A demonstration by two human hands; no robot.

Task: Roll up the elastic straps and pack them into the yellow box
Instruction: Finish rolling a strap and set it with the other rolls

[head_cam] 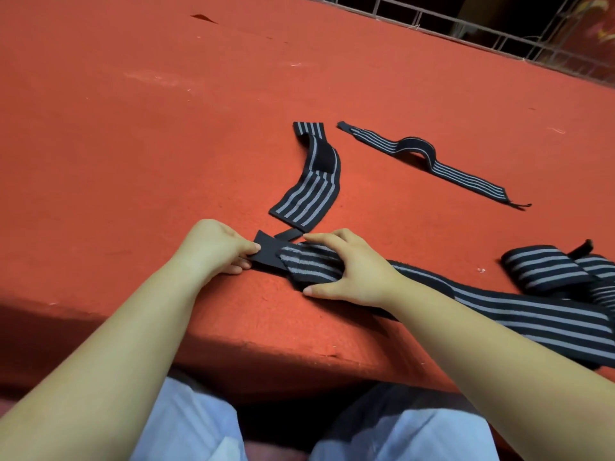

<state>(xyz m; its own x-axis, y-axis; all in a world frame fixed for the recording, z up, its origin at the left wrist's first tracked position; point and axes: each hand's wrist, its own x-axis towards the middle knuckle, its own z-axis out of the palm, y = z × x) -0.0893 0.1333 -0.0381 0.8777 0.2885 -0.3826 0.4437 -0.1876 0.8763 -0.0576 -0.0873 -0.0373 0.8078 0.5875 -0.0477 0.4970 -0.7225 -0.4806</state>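
I have the long striped strap (482,304) laid along the near edge of the red surface (166,128), trailing off to the right, with its plain black tab end (266,252) at the left. My left hand (213,246) pinches that tab, fingers curled round its edge, while my right hand (349,267) lies over the first fold of striped webbing, fingers curved across it and thumb pressed down at the near side — so both hands are holding the same strap, neither one free. The stuff looks soft, light and limp, woven elastic that will flop and spring back if I let the turn go slack (the black tab looks stiffer and flatter, so it should make a decent core). I judge the best hold is at the roll itself, thumb and fingers on either edge, keeping tension as it grows. Two more straps wait further off: a wide curved one (309,184) just beyond my hands and a narrower one (429,158) to its right with a hump in its middle. Another striped bundle (545,267) sits at far right, loosely folded. The yellow box is not in view.
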